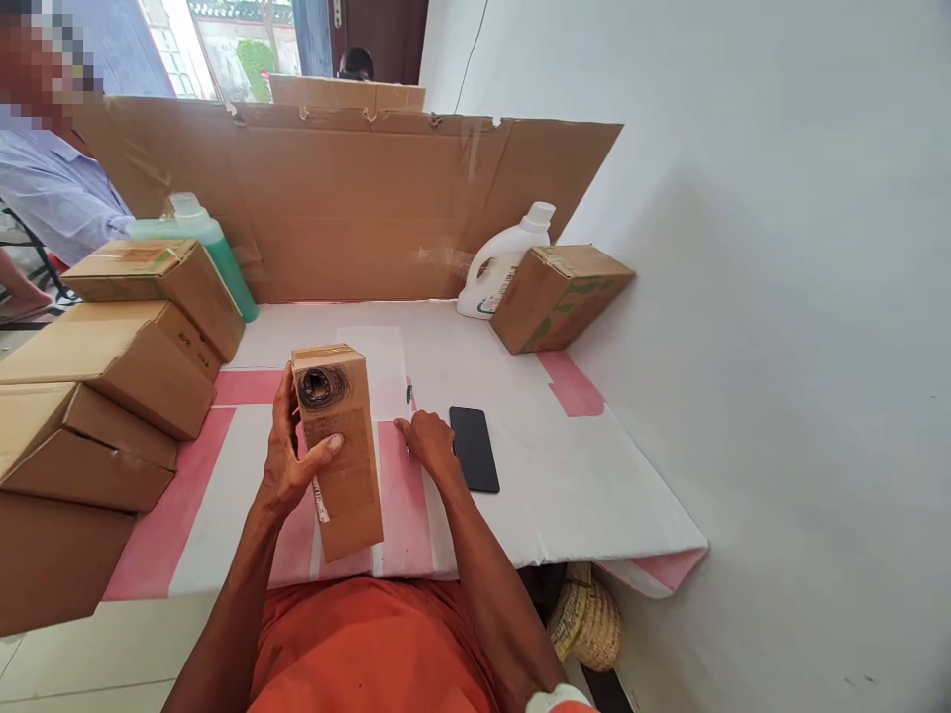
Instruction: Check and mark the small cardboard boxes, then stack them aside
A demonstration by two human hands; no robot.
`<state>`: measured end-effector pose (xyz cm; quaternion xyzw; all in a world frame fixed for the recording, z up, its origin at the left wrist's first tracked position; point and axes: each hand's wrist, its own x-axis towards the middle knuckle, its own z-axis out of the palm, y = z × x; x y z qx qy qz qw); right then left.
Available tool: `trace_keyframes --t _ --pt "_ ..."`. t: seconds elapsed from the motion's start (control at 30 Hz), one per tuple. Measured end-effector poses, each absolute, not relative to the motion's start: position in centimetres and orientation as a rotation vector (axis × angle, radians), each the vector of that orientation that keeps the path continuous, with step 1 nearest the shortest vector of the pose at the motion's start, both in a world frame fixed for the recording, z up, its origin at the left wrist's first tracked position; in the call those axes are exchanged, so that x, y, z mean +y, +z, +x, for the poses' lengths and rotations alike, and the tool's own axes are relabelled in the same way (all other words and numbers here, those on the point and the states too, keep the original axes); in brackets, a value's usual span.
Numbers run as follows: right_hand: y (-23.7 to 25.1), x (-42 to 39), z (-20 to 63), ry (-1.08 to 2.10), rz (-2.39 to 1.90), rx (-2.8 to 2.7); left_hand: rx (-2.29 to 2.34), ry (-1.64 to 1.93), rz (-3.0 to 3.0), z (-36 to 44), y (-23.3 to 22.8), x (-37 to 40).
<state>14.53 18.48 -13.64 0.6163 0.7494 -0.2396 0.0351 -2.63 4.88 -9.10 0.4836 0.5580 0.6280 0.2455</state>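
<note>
A small cardboard box (346, 485) is tilted up in my left hand (289, 460), the thumb across its front face and the fingers behind its left side. Dark scribbled rings surround a black spot near the top of that face. Just right of the box, my right hand (432, 438) is closed, its fingertips on a slim pen (408, 393) above the table; part of the pen is hidden by the fingers. A black smartphone (475, 451) lies flat beside my right wrist. Behind the box rests a white sheet of paper (375, 361).
Several cardboard boxes (104, 347) line the left edge, with a green-liquid jug (230, 267) behind them. A white jug (501, 257) and another box (565, 302) stand back right. A cardboard screen (357, 208) closes the table's far side. A person (59, 188) sits at left.
</note>
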Motion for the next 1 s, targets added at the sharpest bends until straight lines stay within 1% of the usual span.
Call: trace_keyframes --t 0.13,0.3,0.43,0.63,0.73,0.87,0.93,1.0 --pt "-12.9 17.3 16.5 -0.709 1.985 2.304 1.53 1.704 1.34 -2.7 -8.9 5.1" --pt "-12.8 14.9 22.1 -0.514 2.36 2.091 1.464 1.716 1.348 -2.6 -9.2 5.4" --pt "-13.8 14.3 24.5 -0.736 2.469 1.952 1.44 1.7 1.357 -2.7 -9.5 5.6" --pt "-14.8 14.9 23.5 -1.025 2.504 1.981 1.471 1.686 1.353 -2.5 -9.4 5.2" --pt "-15.3 14.7 23.1 -1.26 2.485 2.059 1.478 1.707 1.339 -2.5 -9.4 5.1" --pt "-15.4 13.7 23.7 -1.746 2.388 2.075 1.473 1.704 1.331 -2.6 -9.5 5.2" --pt "-14.7 12.8 24.1 -2.11 2.266 1.985 1.467 1.713 1.329 -2.6 -9.4 5.2" --pt "-13.4 11.7 24.3 -2.645 2.042 1.758 1.448 1.72 1.315 -2.6 -9.3 5.2"
